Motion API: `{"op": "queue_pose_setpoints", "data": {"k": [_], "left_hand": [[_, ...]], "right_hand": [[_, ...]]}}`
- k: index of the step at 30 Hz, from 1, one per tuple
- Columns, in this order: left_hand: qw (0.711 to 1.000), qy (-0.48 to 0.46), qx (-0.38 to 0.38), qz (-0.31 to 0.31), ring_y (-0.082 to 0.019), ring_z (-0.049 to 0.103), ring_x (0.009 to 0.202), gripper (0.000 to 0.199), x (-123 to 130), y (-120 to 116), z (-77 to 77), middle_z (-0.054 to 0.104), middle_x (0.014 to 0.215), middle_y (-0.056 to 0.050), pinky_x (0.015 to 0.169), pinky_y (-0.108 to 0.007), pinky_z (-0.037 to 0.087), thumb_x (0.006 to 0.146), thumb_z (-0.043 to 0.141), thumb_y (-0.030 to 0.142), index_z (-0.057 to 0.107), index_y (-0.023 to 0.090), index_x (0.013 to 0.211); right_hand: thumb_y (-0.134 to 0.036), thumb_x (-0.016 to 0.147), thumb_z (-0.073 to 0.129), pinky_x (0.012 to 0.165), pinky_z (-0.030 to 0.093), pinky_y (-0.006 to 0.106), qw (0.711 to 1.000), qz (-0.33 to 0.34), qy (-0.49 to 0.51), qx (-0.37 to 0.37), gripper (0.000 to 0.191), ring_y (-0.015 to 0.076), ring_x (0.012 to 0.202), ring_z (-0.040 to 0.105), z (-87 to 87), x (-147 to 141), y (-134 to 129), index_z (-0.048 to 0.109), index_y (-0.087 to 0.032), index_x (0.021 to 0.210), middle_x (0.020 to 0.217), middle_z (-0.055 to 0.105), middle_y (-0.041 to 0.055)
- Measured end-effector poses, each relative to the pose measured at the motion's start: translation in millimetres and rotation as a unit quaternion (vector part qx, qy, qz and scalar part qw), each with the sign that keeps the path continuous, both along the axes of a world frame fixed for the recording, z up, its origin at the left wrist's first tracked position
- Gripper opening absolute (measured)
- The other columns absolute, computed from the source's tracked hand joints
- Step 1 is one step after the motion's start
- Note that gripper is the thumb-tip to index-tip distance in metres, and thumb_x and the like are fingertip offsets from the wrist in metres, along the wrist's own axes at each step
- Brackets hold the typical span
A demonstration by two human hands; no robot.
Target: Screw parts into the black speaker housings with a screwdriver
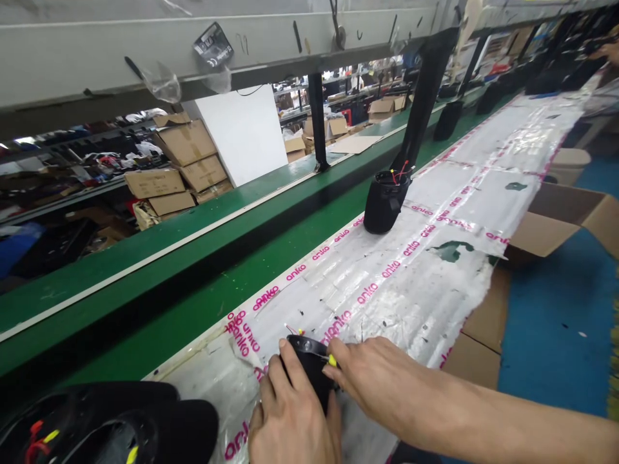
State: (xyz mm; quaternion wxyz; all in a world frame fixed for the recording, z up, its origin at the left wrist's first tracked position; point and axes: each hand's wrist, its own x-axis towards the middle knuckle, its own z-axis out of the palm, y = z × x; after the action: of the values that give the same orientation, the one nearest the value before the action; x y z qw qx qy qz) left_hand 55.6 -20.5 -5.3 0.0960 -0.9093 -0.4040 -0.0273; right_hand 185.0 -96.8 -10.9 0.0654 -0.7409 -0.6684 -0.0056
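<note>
Partly inside left grip (296,415), black housing (316,377).

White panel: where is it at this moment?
In the head view, the white panel stands left of centre, beyond the green conveyor, just right of the stacked brown boxes.

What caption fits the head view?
Left hand steadies a black housing; right hand holds something yellow at its rim.

I see a desk (435,270) under glossy, wrinkled plastic film.
The black housing (382,209) looks matt; the boxes (186,145) are dull brown cardboard, the conveyor (261,264) smooth green.
</note>
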Motion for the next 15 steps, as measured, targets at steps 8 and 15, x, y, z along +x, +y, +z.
{"op": "queue_pose_setpoints", "data": {"k": [8, 15], "left_hand": [[0.999, 0.002, 0.029, -0.013, -0.032, 0.065, 0.098, 0.069, 1, 1, -6.1, 0.059, 0.128, -0.026, 0.069, -0.039, 0.055, 0.089, 0.045, 0.037, 0.039, -0.003, 0.144], [0.994, -0.008, 0.107, -0.033, -0.029, 0.064, 0.085, 0.07, 3, 1, -18.2, 0.062, 0.122, -0.023, 0.06, -0.037, 0.051, 0.085, 0.051, 0.04, 0.045, -0.004, 0.139]], "right_hand": [[-0.019, 0.091, 0.062, 0.038, 0.015, 0.038, 0.991, 0.048, -0.114, -0.044, 0.011, 0.0205, 0.045, 0.054, 8.7, -3, 5, 0.052, -0.02, 0.094, 0.074, 0.06, 0.0014], [-0.024, 0.082, 0.074, 0.035, 0.022, 0.035, 0.988, 0.032, -0.117, -0.097, 0.019, 0.0201, 0.042, 0.055, 23.5, -3, 18, 0.059, -0.016, 0.091, 0.059, 0.059, 0.0018]]}}
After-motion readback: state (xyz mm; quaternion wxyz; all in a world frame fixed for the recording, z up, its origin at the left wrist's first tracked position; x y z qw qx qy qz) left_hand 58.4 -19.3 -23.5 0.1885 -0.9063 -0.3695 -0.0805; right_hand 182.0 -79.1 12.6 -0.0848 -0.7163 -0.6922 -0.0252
